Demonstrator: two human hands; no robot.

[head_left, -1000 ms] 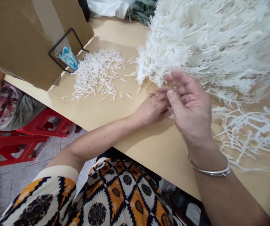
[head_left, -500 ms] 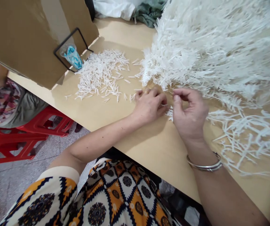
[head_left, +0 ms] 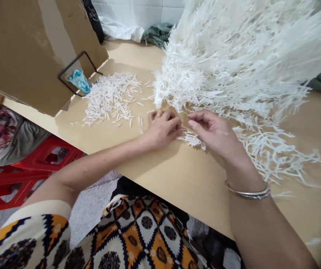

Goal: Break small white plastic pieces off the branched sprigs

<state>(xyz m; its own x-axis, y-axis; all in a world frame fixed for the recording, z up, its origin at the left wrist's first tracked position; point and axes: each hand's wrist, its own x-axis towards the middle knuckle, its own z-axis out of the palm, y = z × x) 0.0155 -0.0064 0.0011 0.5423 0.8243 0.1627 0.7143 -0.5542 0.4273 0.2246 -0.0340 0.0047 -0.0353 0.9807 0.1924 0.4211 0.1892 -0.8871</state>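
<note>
My left hand (head_left: 164,129) rests on the table with its fingers curled and pressed together; what they hold, if anything, is hidden. Just to its right, my right hand (head_left: 218,136) has thumb and forefinger brought close in a pinch, and I cannot make out anything between them. A small cluster of white plastic sprigs (head_left: 192,139) lies between the hands, below the right fingertips. Beyond the hands rises a big heap of white feathery plastic sprigs (head_left: 227,63). Left of it is a low pile of short white pieces (head_left: 110,95).
Loose white branching strands (head_left: 272,157) spread right of my right hand. A cardboard box (head_left: 17,48) stands at the left, with a black wire stand (head_left: 78,58) and a blue-and-white plastic packet (head_left: 79,80) beside it. Another person sits past the box near red stools (head_left: 41,157).
The view has shifted, showing more wall at the back. My right hand has turned and lowered its fingers toward the left hand, and more of the small cluster shows between them.
</note>
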